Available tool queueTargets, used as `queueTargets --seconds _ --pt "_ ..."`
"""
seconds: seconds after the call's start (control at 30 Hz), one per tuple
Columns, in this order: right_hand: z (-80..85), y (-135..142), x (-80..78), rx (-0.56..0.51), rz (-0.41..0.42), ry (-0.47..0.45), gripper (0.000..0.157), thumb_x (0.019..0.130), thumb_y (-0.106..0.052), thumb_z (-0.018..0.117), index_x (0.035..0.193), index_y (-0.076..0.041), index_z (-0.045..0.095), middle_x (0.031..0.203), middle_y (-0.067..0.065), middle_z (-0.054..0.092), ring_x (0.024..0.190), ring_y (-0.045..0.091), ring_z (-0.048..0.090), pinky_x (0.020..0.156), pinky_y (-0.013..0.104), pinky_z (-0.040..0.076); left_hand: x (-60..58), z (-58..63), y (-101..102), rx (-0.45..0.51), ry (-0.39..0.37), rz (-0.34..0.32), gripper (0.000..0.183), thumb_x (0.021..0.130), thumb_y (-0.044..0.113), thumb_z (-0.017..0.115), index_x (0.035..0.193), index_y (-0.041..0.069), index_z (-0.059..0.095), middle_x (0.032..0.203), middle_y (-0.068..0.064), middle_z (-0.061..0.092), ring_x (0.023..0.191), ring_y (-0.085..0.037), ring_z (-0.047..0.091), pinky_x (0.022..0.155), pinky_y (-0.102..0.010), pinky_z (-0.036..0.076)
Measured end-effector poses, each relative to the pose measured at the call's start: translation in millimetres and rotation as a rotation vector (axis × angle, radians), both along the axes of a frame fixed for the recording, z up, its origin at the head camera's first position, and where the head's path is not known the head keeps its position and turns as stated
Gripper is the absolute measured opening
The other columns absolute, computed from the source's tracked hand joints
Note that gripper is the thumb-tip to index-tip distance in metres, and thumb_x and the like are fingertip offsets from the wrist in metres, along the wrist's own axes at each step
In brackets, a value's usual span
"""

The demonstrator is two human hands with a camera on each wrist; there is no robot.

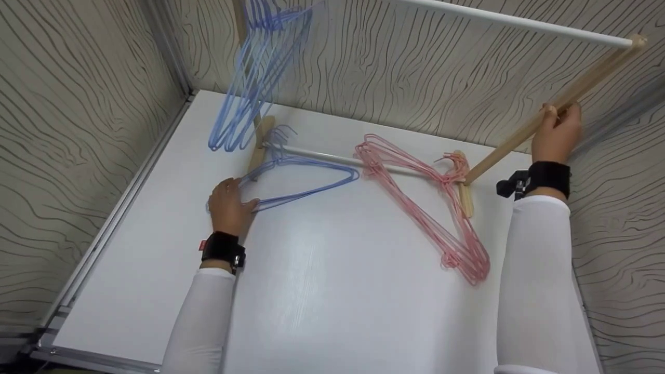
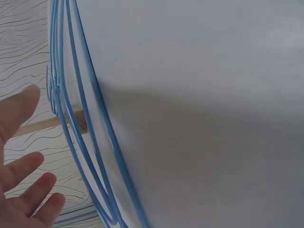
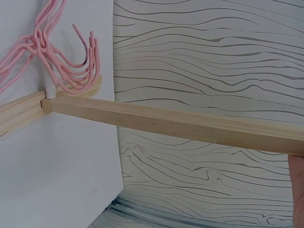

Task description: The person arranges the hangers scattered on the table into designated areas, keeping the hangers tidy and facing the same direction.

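Note:
Several blue hangers (image 1: 311, 193) lean low at the rack's left foot, their hooks by the lower white rod. My left hand (image 1: 228, 208) is at their left end; in the left wrist view its fingers (image 2: 35, 192) are spread and relaxed beside the blue wires (image 2: 102, 114), apart from them. My right hand (image 1: 558, 132) grips the rack's right wooden post (image 1: 511, 148) partway up. In the right wrist view only a sliver of that hand (image 3: 297, 190) shows against the post (image 3: 166, 122).
More blue hangers (image 1: 249, 98) hang at the rack's upper left. A bunch of pink hangers (image 1: 415, 210) lies across the lower rod (image 1: 322, 154) at right. The upper white rod (image 1: 519, 22) spans the top. Patterned panels surround the white table (image 1: 337, 291).

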State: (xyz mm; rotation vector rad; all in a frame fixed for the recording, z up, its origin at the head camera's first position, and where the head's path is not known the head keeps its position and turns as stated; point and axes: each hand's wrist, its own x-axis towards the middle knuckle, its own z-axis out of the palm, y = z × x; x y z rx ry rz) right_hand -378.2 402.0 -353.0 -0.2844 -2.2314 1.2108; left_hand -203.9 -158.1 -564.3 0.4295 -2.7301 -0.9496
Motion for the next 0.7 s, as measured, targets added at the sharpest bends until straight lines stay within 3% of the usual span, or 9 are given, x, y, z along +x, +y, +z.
queueTargets --seconds 0.17,0.4,0.7 --pt "0.6 0 0.2 -0.017 -0.001 -0.005 0.031 0.107 -0.026 0.045 0.132 -0.011 0.057 0.126 0.001 0.060 0.124 0.013 0.057 0.103 0.022 0.045 1.3 -5.4 -4 -0.009 -0.074 0.005 0.074 0.086 0.025 0.082 0.146 -0.004 0.047 0.151 -0.026 0.043 0.145 -0.042 0.031 0.116 -0.070 0.017" --pt "0.6 -2 1.8 -0.001 -0.012 -0.021 0.034 0.108 -0.027 0.045 0.134 -0.010 0.056 0.130 0.004 0.060 0.124 0.012 0.057 0.104 0.022 0.045 3.8 -12.6 -9 0.024 -0.159 0.034 0.075 0.090 0.023 0.078 0.150 -0.003 0.041 0.154 -0.025 0.040 0.147 -0.043 0.029 0.117 -0.070 0.013" --pt "0.9 -1 0.6 0.032 -0.021 -0.011 0.033 0.108 -0.026 0.045 0.134 -0.008 0.056 0.130 0.006 0.061 0.123 0.012 0.057 0.103 0.022 0.045 3.2 -11.9 -10 0.044 -0.134 0.060 0.066 0.091 0.014 0.076 0.148 -0.002 0.046 0.145 -0.025 0.049 0.137 -0.045 0.038 0.113 -0.061 0.027"
